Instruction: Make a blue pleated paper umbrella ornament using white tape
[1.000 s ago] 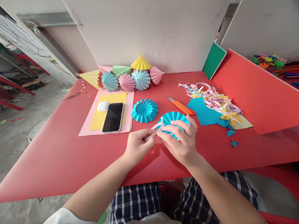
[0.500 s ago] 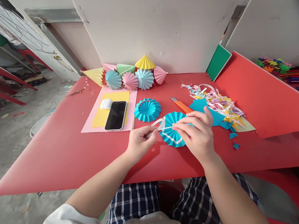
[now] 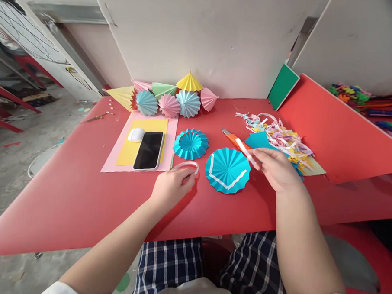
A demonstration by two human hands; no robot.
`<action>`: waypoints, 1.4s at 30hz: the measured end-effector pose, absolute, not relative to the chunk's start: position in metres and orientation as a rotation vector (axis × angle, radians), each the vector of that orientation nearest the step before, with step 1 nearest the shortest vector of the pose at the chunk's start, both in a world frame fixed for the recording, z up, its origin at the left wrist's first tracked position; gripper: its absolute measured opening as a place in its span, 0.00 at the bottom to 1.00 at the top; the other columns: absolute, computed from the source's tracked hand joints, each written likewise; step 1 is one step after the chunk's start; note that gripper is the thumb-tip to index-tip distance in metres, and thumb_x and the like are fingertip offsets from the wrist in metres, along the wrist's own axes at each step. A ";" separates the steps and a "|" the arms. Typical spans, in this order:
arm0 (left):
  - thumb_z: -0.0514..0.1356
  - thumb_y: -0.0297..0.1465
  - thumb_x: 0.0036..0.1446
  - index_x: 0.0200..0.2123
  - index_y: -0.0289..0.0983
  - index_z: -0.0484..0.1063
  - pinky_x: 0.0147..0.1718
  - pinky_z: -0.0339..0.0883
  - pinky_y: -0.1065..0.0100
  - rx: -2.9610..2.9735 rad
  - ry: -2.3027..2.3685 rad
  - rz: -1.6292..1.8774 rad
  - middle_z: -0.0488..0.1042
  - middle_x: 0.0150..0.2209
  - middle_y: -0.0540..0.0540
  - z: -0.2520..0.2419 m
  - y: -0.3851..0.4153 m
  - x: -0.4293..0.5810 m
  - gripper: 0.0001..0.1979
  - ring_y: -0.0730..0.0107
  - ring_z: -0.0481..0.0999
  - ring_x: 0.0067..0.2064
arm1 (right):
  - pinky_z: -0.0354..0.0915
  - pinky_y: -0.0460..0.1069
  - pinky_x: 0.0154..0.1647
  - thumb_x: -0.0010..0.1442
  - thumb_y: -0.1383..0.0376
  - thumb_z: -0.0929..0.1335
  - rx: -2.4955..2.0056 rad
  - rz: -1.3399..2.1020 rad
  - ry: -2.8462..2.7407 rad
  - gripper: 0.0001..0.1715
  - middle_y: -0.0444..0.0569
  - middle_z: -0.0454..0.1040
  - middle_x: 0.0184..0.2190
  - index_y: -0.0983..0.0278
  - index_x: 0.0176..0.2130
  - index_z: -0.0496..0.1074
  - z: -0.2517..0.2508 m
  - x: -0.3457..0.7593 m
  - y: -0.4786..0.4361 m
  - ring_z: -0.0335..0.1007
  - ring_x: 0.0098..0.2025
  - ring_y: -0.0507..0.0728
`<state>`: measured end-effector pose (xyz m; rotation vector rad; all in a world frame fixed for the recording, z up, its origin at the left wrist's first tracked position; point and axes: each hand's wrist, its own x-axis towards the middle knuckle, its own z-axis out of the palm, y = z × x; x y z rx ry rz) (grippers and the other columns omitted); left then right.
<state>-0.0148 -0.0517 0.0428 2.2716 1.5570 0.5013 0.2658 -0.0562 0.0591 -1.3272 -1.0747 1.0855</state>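
place: paper-craft workstation, looks like a small workshop
surface: red table (image 3: 83, 202) with red and white divider boards
output: row of finished pleated paper umbrellas (image 3: 172, 100) along the back board
waste: heap of paper offcuts (image 3: 281, 135), orange utility knife (image 3: 233, 140)
next bay: coloured craft stock (image 3: 351, 91)
floor: bare concrete, littered with scraps

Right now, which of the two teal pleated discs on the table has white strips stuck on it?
The nearer teal disc, lying between the left hand and right hand. It carries a white V of strip; the farther teal disc, beside the phone, is plain.
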 end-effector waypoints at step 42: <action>0.59 0.34 0.54 0.37 0.37 0.73 0.33 0.69 0.69 1.804 1.022 0.735 0.76 0.36 0.47 0.030 -0.020 0.044 0.09 0.69 0.74 0.35 | 0.60 0.47 0.32 0.58 0.55 0.65 -1.685 0.782 -1.789 0.13 0.43 0.68 0.29 0.61 0.28 0.66 0.063 0.232 -0.064 0.64 0.31 0.52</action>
